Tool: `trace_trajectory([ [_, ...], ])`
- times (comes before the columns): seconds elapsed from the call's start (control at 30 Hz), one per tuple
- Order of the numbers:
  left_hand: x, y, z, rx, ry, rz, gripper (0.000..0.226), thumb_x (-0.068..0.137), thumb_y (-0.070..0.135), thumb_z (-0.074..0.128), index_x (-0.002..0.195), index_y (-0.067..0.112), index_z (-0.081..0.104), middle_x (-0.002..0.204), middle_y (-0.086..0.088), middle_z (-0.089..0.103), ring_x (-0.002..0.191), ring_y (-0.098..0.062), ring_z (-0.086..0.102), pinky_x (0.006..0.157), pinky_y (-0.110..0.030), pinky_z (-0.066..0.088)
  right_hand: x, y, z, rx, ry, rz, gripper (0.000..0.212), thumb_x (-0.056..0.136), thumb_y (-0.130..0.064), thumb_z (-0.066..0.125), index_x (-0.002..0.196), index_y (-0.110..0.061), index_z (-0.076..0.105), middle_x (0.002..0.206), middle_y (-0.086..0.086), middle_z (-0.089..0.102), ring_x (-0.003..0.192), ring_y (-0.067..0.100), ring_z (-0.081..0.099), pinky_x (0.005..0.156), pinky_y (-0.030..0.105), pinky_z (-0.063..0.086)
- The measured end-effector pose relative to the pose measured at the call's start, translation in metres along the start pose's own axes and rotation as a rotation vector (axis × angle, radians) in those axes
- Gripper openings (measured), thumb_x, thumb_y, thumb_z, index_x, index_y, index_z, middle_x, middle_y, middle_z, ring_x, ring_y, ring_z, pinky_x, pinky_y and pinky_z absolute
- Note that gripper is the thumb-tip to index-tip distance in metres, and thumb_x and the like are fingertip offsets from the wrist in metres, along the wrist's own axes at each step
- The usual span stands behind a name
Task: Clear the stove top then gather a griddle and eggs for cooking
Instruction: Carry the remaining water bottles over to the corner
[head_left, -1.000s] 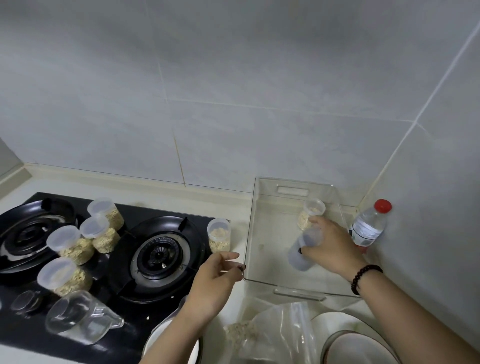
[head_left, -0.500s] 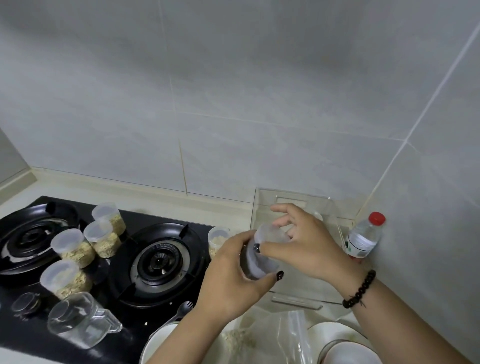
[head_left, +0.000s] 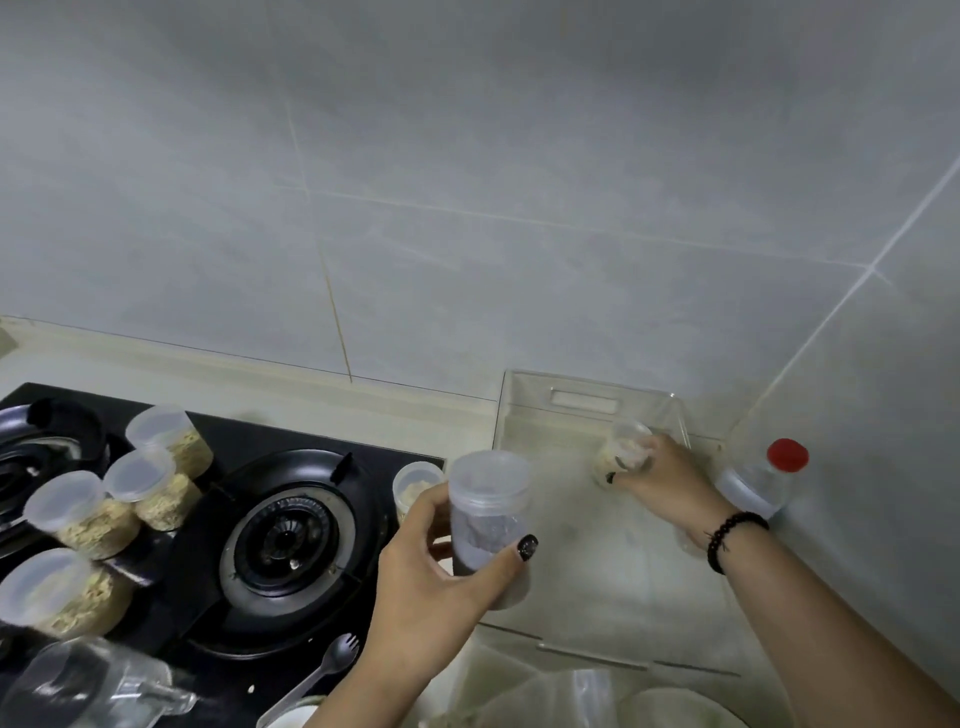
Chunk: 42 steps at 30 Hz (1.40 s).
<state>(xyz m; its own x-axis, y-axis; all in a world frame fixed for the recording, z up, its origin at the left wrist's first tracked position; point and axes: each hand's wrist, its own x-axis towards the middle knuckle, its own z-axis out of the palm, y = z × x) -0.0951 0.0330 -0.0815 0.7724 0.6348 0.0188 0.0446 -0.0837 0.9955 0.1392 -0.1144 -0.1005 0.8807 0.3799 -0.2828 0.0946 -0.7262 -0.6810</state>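
Note:
My left hand (head_left: 436, 566) grips a lidded clear plastic jar (head_left: 488, 514), held up at the left edge of the clear tray (head_left: 582, 387). My right hand (head_left: 660, 480) holds a small oat-filled jar (head_left: 621, 457) inside the tray near its far right corner. The black gas stove top (head_left: 218, 561) lies to the left. Several lidded oat jars (head_left: 83, 514) stand between its two burners. One more oat jar (head_left: 415, 486) stands at the stove's right edge, just behind my left hand.
A clear bottle with a red cap (head_left: 763, 480) stands against the right wall beside the tray. A glass measuring cup (head_left: 98, 686) lies at the stove's front left. A grey spork (head_left: 322, 670), a plastic bag (head_left: 545, 696) and white dishes sit along the bottom edge.
The clear jar passed from my right hand to my left hand, which now holds it alone. My right hand moved back into the tray and took hold of the oat jar there.

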Motion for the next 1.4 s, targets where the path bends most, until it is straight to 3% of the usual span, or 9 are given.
trace_trajectory([
  [0.07, 0.008, -0.002, 0.002, -0.024, 0.006, -0.013, 0.06, 0.049, 0.049, 0.081, 0.105, 0.034, 0.064, 0.094, 0.012, 0.072, 0.086, -0.007, 0.068, 0.07, -0.02, 0.052, 0.023, 0.005, -0.001, -0.066, 0.057, 0.028, 0.049, 0.066, -0.024, 0.075, 0.11, -0.017, 0.054, 0.109, 0.002, 0.056, 0.095, 0.014, 0.057, 0.064, 0.018, 0.042],
  [0.13, 0.017, -0.005, 0.003, -0.05, 0.01, -0.028, 0.058, 0.049, 0.047, 0.082, 0.103, 0.032, 0.065, 0.093, 0.009, 0.073, 0.082, -0.007, 0.069, 0.068, -0.018, 0.052, 0.051, 0.014, 0.002, -0.166, 0.061, 0.053, 0.078, 0.051, -0.041, 0.07, 0.121, -0.012, 0.052, 0.123, 0.01, 0.052, 0.108, 0.022, 0.054, 0.073, 0.024, 0.044],
  [0.3, 0.031, -0.011, 0.003, -0.059, 0.017, -0.039, 0.056, 0.051, 0.045, 0.083, 0.103, 0.031, 0.065, 0.095, 0.005, 0.073, 0.085, -0.009, 0.069, 0.069, -0.019, 0.052, 0.086, 0.015, 0.014, -0.28, 0.057, 0.099, 0.075, 0.071, -0.026, 0.077, 0.133, -0.004, 0.04, 0.138, 0.016, 0.038, 0.128, 0.031, 0.04, 0.099, 0.034, 0.041],
  [0.47, 0.036, -0.013, -0.005, -0.04, 0.041, -0.034, 0.052, 0.057, 0.028, 0.085, 0.104, 0.024, 0.065, 0.094, 0.004, 0.073, 0.085, -0.01, 0.07, 0.071, -0.018, 0.053, 0.096, 0.019, 0.024, -0.302, 0.133, 0.07, 0.062, 0.068, -0.021, 0.077, 0.119, -0.003, 0.048, 0.126, 0.017, 0.05, 0.117, 0.034, 0.049, 0.094, 0.036, 0.046],
  [0.7, 0.025, -0.019, -0.039, -0.043, 0.148, -0.041, 0.059, 0.052, 0.037, 0.085, 0.106, 0.032, 0.062, 0.101, 0.01, 0.072, 0.09, -0.005, 0.068, 0.073, -0.019, 0.055, 0.069, 0.012, 0.022, -0.169, 0.162, 0.039, 0.065, 0.07, -0.018, 0.079, 0.126, -0.005, 0.05, 0.125, 0.013, 0.053, 0.11, 0.029, 0.055, 0.078, 0.026, 0.041],
  [0.97, -0.004, -0.036, -0.082, 0.21, 0.101, -0.125, 0.062, 0.056, 0.02, 0.088, 0.106, 0.037, 0.056, 0.098, 0.011, 0.068, 0.086, 0.004, 0.063, 0.07, -0.019, 0.049, -0.023, -0.053, 0.001, -0.082, 0.189, -0.226, 0.066, 0.063, -0.026, 0.084, 0.121, -0.019, 0.054, 0.121, 0.001, 0.056, 0.103, 0.015, 0.053, 0.078, 0.024, 0.038],
  [1.1, -0.01, -0.043, -0.096, 0.319, 0.06, -0.155, 0.056, 0.057, 0.025, 0.087, 0.101, 0.038, 0.055, 0.093, 0.007, 0.067, 0.081, -0.008, 0.065, 0.067, -0.031, 0.058, -0.086, -0.096, -0.007, -0.057, 0.127, -0.369, 0.062, 0.064, -0.029, 0.083, 0.119, -0.027, 0.055, 0.118, -0.008, 0.056, 0.107, 0.01, 0.052, 0.077, 0.022, 0.04],
  [1.23, -0.01, -0.047, -0.107, 0.375, 0.008, -0.171, 0.052, 0.064, 0.016, 0.083, 0.096, 0.039, 0.049, 0.096, 0.005, 0.062, 0.08, -0.009, 0.06, 0.045, -0.009, 0.047, -0.14, -0.129, 0.001, -0.008, 0.004, -0.443, 0.058, 0.061, -0.031, 0.085, 0.111, -0.035, 0.058, 0.109, -0.017, 0.058, 0.099, 0.005, 0.057, 0.077, 0.022, 0.047],
  [1.4, -0.003, -0.06, -0.115, 0.509, -0.084, -0.18, 0.059, 0.058, 0.02, 0.083, 0.106, 0.028, 0.051, 0.1, 0.009, 0.061, 0.087, -0.006, 0.059, 0.065, -0.018, 0.047, -0.162, -0.144, 0.038, -0.12, -0.103, -0.513, 0.055, 0.061, -0.033, 0.082, 0.11, -0.035, 0.056, 0.11, -0.017, 0.056, 0.098, 0.0, 0.054, 0.073, 0.012, 0.043],
])
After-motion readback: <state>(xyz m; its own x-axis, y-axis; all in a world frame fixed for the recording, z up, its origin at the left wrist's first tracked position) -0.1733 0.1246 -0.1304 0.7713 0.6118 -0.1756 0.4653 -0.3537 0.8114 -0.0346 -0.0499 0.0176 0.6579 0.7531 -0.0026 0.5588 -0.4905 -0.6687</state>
